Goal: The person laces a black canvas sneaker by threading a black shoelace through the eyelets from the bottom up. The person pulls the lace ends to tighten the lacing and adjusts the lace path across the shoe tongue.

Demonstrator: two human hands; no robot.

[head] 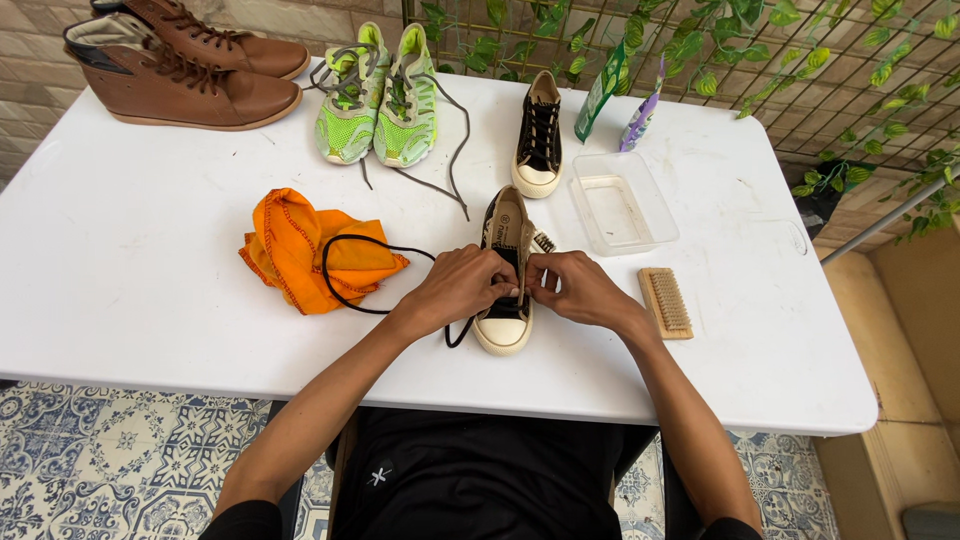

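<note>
Sneaker, black canvas w/ cream sole and toe cap, flat on white counter at near-centre, toe toward wearer, heel away. Left hand over lace area from left side, fingers curled; grip pinched shut on black lace at eyelets. Right hand against shoe's right side, thumb and forefinger pinched at same eyelet row; exact item in that grip not discernible, likely lace or upper edge. Lace trailing left in a wide loop, crossing onto orange cloth, w/ short end hanging by toe near counter edge.

Just beyond shoe's right flank: small brush head, partly hidden. Right of right hand: wooden scrub brush, bristles up, apart from hand. Further back-right: clear plastic tray, rectangular. Behind tray: green pouch and purple pouch, upright, side by side.

Back-centre: matching black sneaker, laced, toe toward wearer. Left of it: pair of lime-green running shoes, grey laces loose, one lace trailing toward centre. Far back-left corner: pair of brown lace-up boots, side by side. Orange cloth crumpled, left of worked shoe, well apart from boots.

Beyond counter: wire trellis w/ green vine. Below: patterned blue-white floor tiles.
</note>
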